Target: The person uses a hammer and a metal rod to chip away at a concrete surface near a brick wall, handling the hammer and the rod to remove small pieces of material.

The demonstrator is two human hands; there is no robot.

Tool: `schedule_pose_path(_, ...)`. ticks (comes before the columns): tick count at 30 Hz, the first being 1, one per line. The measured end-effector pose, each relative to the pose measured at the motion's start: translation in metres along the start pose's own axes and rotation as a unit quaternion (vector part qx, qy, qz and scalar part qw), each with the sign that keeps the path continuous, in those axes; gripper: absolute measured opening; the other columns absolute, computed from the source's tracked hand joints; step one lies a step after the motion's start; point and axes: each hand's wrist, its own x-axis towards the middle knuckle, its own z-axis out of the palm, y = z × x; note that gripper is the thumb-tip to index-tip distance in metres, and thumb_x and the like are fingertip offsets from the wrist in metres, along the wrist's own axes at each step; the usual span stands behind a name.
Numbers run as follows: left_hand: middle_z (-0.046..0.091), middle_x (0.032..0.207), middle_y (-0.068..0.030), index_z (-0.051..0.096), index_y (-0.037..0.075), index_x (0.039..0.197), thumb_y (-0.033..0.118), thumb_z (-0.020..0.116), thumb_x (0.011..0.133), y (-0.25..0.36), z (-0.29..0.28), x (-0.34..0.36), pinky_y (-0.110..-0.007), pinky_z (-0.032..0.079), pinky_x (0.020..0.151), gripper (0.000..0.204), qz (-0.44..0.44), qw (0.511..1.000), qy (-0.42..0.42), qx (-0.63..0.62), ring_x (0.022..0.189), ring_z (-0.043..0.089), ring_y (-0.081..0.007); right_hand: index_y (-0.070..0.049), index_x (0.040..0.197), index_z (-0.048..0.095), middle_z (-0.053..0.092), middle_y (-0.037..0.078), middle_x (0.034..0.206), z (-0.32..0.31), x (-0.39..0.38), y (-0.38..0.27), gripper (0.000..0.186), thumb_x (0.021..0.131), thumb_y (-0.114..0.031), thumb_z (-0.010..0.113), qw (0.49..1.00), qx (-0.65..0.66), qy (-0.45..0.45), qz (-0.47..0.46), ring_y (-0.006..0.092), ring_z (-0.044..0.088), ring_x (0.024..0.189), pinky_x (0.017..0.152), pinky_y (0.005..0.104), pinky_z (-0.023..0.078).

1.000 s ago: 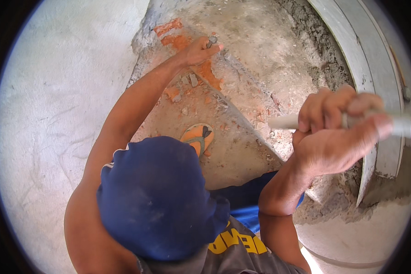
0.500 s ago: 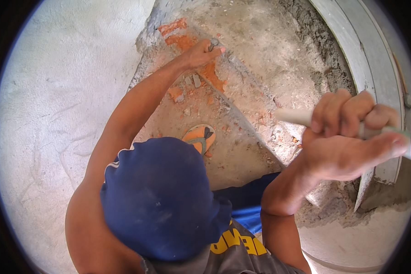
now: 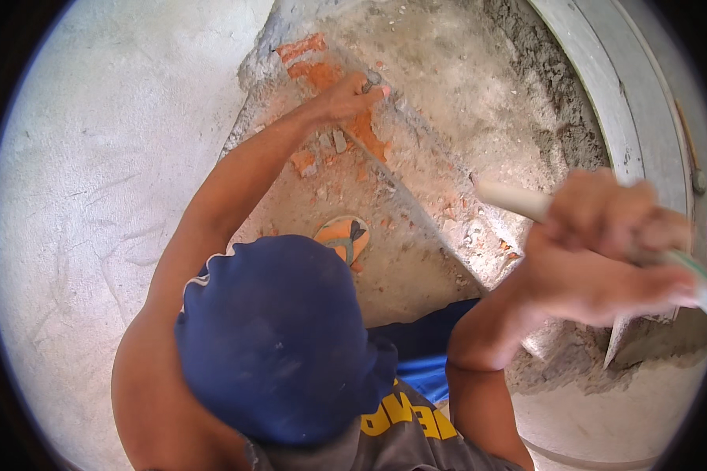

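My left hand (image 3: 344, 100) is wrapped round a chisel. Its blunt grey end (image 3: 372, 77) pokes out above the fist; the lower part is hidden. Around that hand is broken orange-red brick (image 3: 314, 72) in the rough grey floor. Raised on the right, my right hand (image 3: 605, 243) is closed round a pale-handled tool (image 3: 511, 198). The handle's rounded end points left, and a greenish-white stretch runs out at the right rim, where the tool's head is out of view. Motion blurs this hand.
A blue-clothed rounded form (image 3: 275, 337), apparently my bent knee, fills the lower middle. An orange sandal (image 3: 346, 238) lies beyond it. A narrow ridge (image 3: 416, 208) crosses the floor among brick chips. A smooth pale surface (image 3: 110, 204) spans the left; a curved grey edge (image 3: 605, 86) bounds the right.
My right hand has dropped slightly, and the tool's handle has tilted, its right part lower. My left hand keeps its hold on the chisel at nearly the same spot.
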Motion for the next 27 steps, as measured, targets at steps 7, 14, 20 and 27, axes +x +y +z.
schedule_pose_path(7, 0.060, 0.117, -0.0174, 0.041, -0.006, 0.143, 0.068, 0.061, 0.091, -0.030, -0.012, 0.010, -0.040, 0.051, 0.086, 0.092, 0.042, 0.995, -0.016, 0.090, 0.101, 0.062, -0.0206, 0.000, 0.082, 0.061, 0.061, 0.015, 0.066, 0.005, -0.035, 0.088, 0.043, 0.107, -0.033, 0.050, 0.856, -0.405, -0.166, 0.276, 0.0246, 0.054, 0.052, 0.049, 0.0393, 0.043)
schedule_pose_path(14, 0.060, 0.087, -0.0122, 0.057, -0.007, 0.111, 0.061, 0.059, 0.096, -0.011, -0.003, 0.004, -0.038, 0.049, 0.072, 0.070, -0.035, 0.999, 0.017, -0.022, 0.082, 0.059, -0.0193, -0.012, 0.085, 0.051, 0.040, -0.004, 0.055, 0.000, 0.022, -0.033, 0.046, 0.108, -0.049, 0.039, 1.000, 0.000, 0.015, -0.020, 0.0033, 0.032, 0.038, 0.026, 0.0215, 0.026)
schedule_pose_path(20, 0.051, 0.072, -0.0031, 0.052, 0.006, 0.086, 0.048, 0.062, 0.099, -0.053, -0.007, 0.007, -0.035, 0.043, 0.061, 0.045, 0.006, 0.975, 0.115, -0.190, 0.067, 0.049, -0.0125, -0.008, 0.083, 0.051, 0.038, -0.006, 0.052, 0.027, -0.024, 0.012, 0.045, 0.108, -0.044, 0.042, 0.979, -0.126, 0.059, 0.147, 0.0020, 0.033, 0.040, 0.032, 0.0227, 0.022)
schedule_pose_path(27, 0.049, 0.068, 0.0041, 0.055, 0.012, 0.083, 0.035, 0.061, 0.103, -0.043, 0.002, -0.018, -0.032, 0.043, 0.058, 0.031, 0.044, 0.952, 0.179, -0.246, 0.060, 0.048, -0.0096, -0.007, 0.085, 0.052, 0.045, -0.005, 0.056, 0.041, -0.006, 0.016, 0.038, 0.110, -0.033, 0.043, 0.991, -0.112, -0.067, 0.034, 0.0021, 0.036, 0.044, 0.037, 0.0218, 0.023)
